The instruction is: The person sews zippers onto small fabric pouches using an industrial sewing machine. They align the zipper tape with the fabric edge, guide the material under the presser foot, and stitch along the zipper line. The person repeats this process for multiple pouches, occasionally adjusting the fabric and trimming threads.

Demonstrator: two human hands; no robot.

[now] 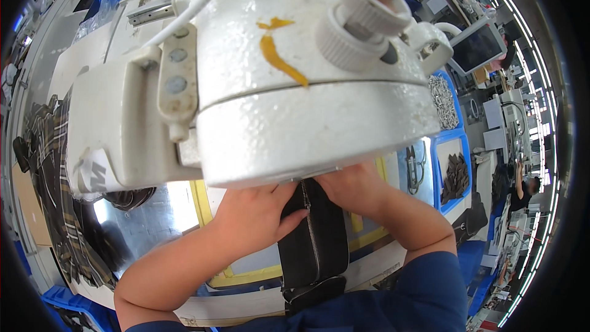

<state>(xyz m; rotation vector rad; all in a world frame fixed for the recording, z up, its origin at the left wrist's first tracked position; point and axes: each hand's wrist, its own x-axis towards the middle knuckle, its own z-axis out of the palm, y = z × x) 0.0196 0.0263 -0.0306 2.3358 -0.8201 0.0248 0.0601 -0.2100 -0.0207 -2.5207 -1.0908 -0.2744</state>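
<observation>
Big white textured metal sewing machine head (289, 67) fills the far centre, hiding the needle area. Under its near edge lies a black fabric piece with a silver zipper (312, 233), running from the machine toward the person, over the shiny metal table with yellow tape lines (150, 221). Left hand (255, 215) rests flat on the left side of the black piece, fingers curled onto its edge. Right hand (353, 187) presses on its far right side, fingertips hidden under the machine, grip cannot tell. Plaid dark fabric pile (52, 172) far left; blue tray with dark small parts (456, 175) at right
</observation>
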